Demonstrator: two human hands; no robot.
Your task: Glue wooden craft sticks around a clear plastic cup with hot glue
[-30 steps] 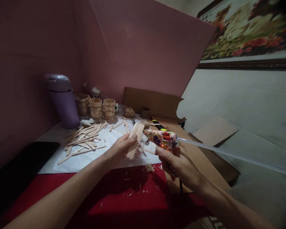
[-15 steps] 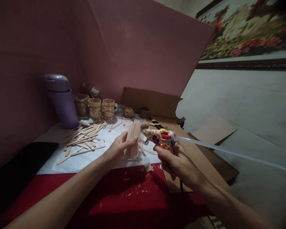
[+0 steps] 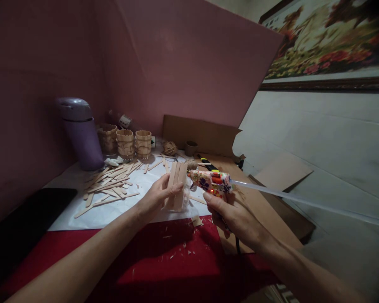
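- Left hand (image 3: 154, 200): fingers grip a clear cup clad in sticks (image 3: 177, 187), held upright above the white sheet (image 3: 113, 214).
- Right hand (image 3: 235, 216): fingers wrapped round the glue gun (image 3: 212, 183), nozzle at the cup.
- Loose sticks (image 3: 109, 185) lie left on the worktop.

**Out of sight**

The grip of the gun (image 3: 212, 182) is buried in the right hand (image 3: 236, 216). Its glue stick (image 3: 303, 201) runs off at 3 o'clock. The painting (image 3: 328, 42) (1 o'clock) is cropped. The slab (image 3: 25, 223) at 8 o'clock is too dark to tell.
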